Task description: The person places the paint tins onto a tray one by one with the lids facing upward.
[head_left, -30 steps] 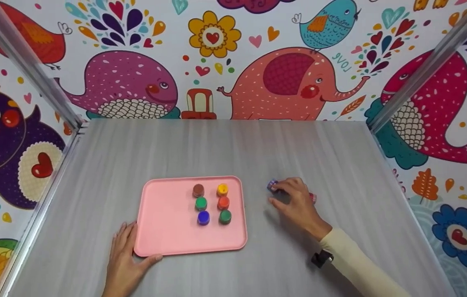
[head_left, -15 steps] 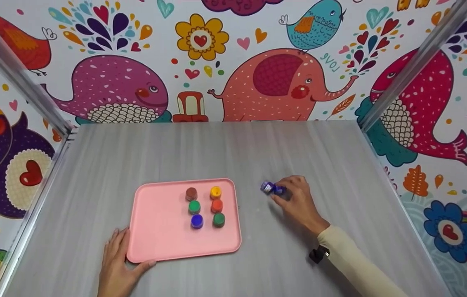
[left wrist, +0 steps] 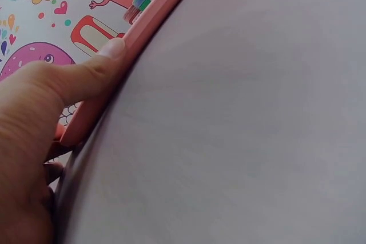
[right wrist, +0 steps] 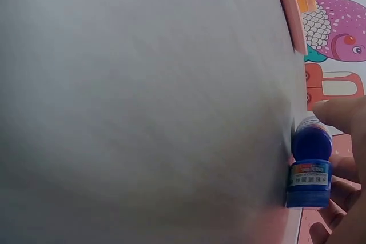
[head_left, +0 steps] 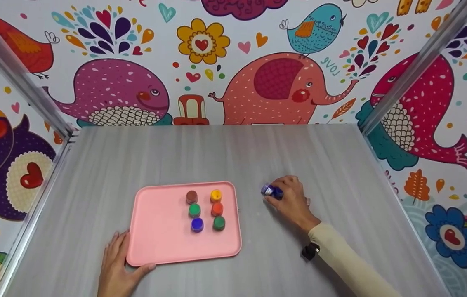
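Note:
My left hand point(head_left: 117, 266) grips the near left corner of a pink tray point(head_left: 159, 227), fingers along its left side and thumb at the front rim. In the left wrist view the thumb point(left wrist: 94, 70) presses on the tray's edge. Right of the tray, my right hand point(head_left: 293, 202) pinches a small dark blue paint jar point(head_left: 277, 193) low over the table. Another blue paint jar point(head_left: 266, 189) sits against it on the left. The right wrist view shows one jar's printed label point(right wrist: 309, 180) and the other's round blue end point(right wrist: 312, 144); the remaining fingers curl behind them.
Several small paint jars stand in two rows on the tray's right half: brown point(head_left: 191, 196), green point(head_left: 194, 210), blue point(head_left: 197, 225), yellow point(head_left: 216, 195), red point(head_left: 217, 208) and dark green point(head_left: 219, 223). A pinkish sliver point(head_left: 308, 201) peeks out behind my right hand. Patterned walls point(head_left: 200, 82) enclose the grey table point(head_left: 200, 152).
My right fingers have moved off the left blue jar, uncovering a second blue jar, and now pinch that one. The left hand keeps its place at the tray's corner; the head view has shifted slightly.

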Demonstrator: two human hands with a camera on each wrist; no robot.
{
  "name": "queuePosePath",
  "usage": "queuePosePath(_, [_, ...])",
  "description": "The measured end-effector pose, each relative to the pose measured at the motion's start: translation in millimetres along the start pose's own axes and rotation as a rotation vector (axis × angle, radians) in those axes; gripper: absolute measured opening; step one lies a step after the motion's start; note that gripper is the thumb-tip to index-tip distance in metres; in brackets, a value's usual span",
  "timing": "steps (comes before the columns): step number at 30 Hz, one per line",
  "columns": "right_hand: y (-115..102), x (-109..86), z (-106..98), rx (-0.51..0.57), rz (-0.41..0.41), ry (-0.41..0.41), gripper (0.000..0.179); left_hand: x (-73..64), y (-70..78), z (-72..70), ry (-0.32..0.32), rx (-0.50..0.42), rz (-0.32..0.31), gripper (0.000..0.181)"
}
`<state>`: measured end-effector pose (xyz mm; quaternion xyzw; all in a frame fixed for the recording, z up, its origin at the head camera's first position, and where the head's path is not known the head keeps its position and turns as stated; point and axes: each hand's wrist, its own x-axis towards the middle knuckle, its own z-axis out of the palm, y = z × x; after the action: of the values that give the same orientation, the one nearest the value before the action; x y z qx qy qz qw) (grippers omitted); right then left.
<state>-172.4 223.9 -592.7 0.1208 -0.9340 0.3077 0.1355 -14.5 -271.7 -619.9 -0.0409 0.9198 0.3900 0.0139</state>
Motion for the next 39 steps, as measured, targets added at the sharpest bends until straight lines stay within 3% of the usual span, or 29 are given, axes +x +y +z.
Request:
queuePosePath(6, [2, 5.3, 2, -0.007, -0.046, 0.000, 0.034, -1.8, -0.6, 2.6, 0.071, -0.002, 0.068, 0.119])
queuePosePath(13, [-3, 7.6, 0, -0.031, 0.024, -0.075, 0.033, -2.9, -1.2, -2.7, 0.002, -0.011, -0.012, 0.126])
queuePosePath(21, [-15, 22.1, -6, -0.180, 0.048, -0.198, 0.036, -2.4, 0.3, -3.2, -0.009, -0.011, -0.016, 0.125])
queuePosePath(27, [-20, 33.7, -12, -0.234, -0.012, -0.243, 0.024, -0.5, 2.4, 1.8, 0.026, -0.017, 0.010, 0.121])
queuePosePath(30, [-24, 37.3, -12, -0.201, -0.017, -0.241, 0.021, -1.5, 0.0, 4.7, 0.066, -0.019, 0.052, 0.118])
queuePosePath(35, [-33, 37.3, -12, -0.055, -0.004, -0.210, 0.024, -3.9, -3.9, 9.1, 0.147, -0.026, 0.159, 0.114])
queuePosePath(39, [-44, 30.7, -11, 0.052, 0.028, -0.212, 0.028, -4.2, -3.8, 8.5, 0.137, -0.027, 0.146, 0.114])
